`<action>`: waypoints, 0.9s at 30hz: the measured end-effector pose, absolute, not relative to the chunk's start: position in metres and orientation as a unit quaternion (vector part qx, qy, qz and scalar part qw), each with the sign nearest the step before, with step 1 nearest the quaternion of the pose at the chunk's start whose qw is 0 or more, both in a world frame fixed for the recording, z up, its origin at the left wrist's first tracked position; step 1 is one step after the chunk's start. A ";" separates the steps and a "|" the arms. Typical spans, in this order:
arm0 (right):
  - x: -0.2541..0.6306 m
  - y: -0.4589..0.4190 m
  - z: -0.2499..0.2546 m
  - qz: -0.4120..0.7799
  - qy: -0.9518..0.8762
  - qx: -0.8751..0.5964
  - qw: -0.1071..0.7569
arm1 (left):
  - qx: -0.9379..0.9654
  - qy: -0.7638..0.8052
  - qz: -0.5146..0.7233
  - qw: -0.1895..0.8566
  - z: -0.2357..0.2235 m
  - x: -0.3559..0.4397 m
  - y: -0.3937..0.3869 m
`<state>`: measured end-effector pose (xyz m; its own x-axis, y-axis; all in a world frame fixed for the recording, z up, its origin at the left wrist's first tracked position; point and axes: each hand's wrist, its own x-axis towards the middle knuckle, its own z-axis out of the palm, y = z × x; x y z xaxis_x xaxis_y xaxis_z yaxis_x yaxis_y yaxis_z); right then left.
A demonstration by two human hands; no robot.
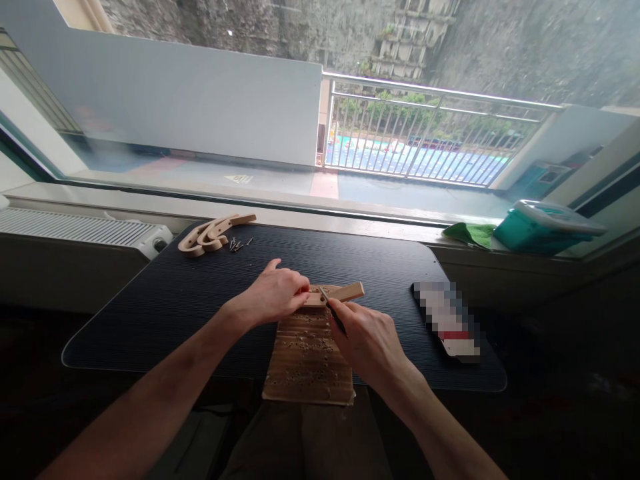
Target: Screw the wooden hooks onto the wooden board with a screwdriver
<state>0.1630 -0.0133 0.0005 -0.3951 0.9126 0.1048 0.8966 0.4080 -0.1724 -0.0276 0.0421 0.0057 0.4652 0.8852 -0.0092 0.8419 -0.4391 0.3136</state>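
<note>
My left hand [280, 292] is closed, its fingertips pressed on the left end of a pale wooden piece [314, 301] with a dark hole in it. In my right hand [367, 330] is a slim tool [336, 316] with a dark handle and a thin metal shaft; its tip meets the wood near the hole. I cannot tell its exact kind. An angled wooden arm [349, 292] sticks out to the right. Beneath lies a brown corrugated cardboard sheet [313, 383], strewn with wood chips and overhanging the table's front edge.
Curved wooden pieces [203, 241] and several screws [236, 245] lie at the back left of the black table [150, 313]. A blurred-out flat object [447, 320] is on the right. On the windowsill are a green cloth [470, 234] and a teal box [543, 227].
</note>
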 end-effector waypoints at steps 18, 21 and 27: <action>0.161 -0.017 0.000 0.042 -0.824 -0.561 0.066 | 0.849 0.502 0.072 0.147 0.001 -0.030 0.045; 0.161 -0.016 0.002 0.048 -0.825 -0.557 0.083 | 0.851 0.499 0.072 0.147 0.004 -0.034 0.043; 0.177 -0.014 0.013 0.062 -0.815 -0.543 0.192 | 0.852 0.505 0.119 0.073 0.012 -0.054 0.031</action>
<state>0.1768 -0.0142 0.0129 -0.3360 0.9095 0.2450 0.8621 0.4017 -0.3089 -0.0535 0.0314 0.0117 0.4613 0.8779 0.1284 0.8431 -0.4788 0.2447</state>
